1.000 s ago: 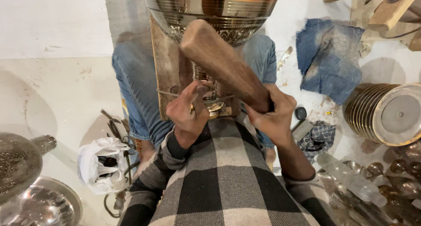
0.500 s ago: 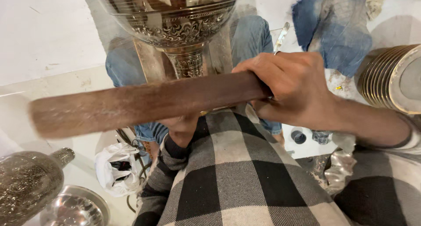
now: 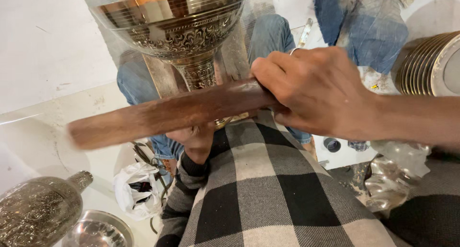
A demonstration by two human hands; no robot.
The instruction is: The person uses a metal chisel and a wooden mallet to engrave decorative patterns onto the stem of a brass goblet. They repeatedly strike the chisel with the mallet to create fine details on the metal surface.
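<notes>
- Right hand (image 3: 316, 91), right of centre in the frame, is clenched around one end of a brown wooden stick (image 3: 167, 114); the stick runs out level toward the left edge, its far end blurred.
- Left hand (image 3: 194, 137), lower centre, sits under the stick at the foot of the engraved metal goblet (image 3: 179, 26); fingers are curled there, but the stick hides what they actually grasp, so its hold cannot be told.
- Goblet fills the upper centre, upright, bowl toward the camera, stem (image 3: 199, 74) dropping behind the stick. Its base appears to rest on a wooden block (image 3: 163, 77) between the person's knees.
- Judgement: the stick looks to be working on the stem or base. A firm grip near the end, short controlled strokes and the left hand bracing the foot would stop the tall piece from tipping or getting dented.
- Surface: pale floor (image 3: 48, 45), scuffed, with the person seated on it in jeans and a checked garment.
- Room: engraved metal vase (image 3: 40, 211) and a steel bowl (image 3: 98, 230) lower left, white plastic bag (image 3: 136, 189) beside them, stack of metal plates (image 3: 429, 65) at right edge, blue cloth (image 3: 364, 31) upper right, crumpled plastic wrap (image 3: 397, 175) lower right.
</notes>
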